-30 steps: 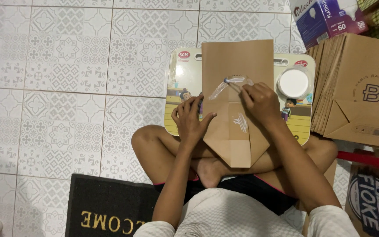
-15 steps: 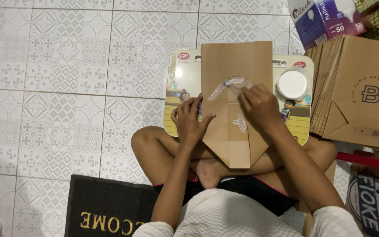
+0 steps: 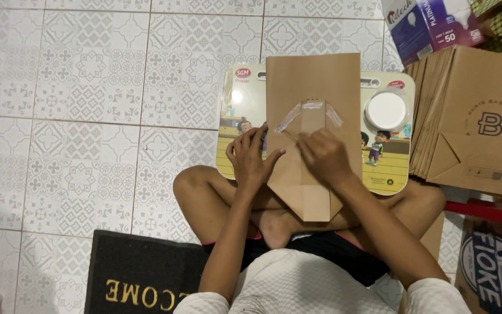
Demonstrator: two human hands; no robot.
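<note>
On your lap, over your crossed legs, you are working a brown paper bag [image 3: 314,93] that is lying flat across a small cartoon-printed lap tray [image 3: 240,113]. Compared with a moment ago, your right hand [image 3: 324,157] is sitting lower on the folded bottom of the bag, and the clear tape strips [image 3: 289,118] that were lifted and looping between your fingers are now lying flat in an arch over the centre flap; to judge by that, the taping of this fold is nearly finished and you are smoothing it down. Your right hand is pressing palm-down on the paper with fingers curled loosely, gripping nothing that I can see. Your left hand [image 3: 253,157] is resting spread on the bag's left edge, fingers open and pinning the paper against the tray. Both forearms are angling inward from your knees. On the tray's right side a white round lid [image 3: 386,110] is sitting, well clear of your hands. Beside you, on the tiled floor [image 3: 88,116], a stack of flat brown bags [image 3: 472,122] is standing near your right knee.
</note>
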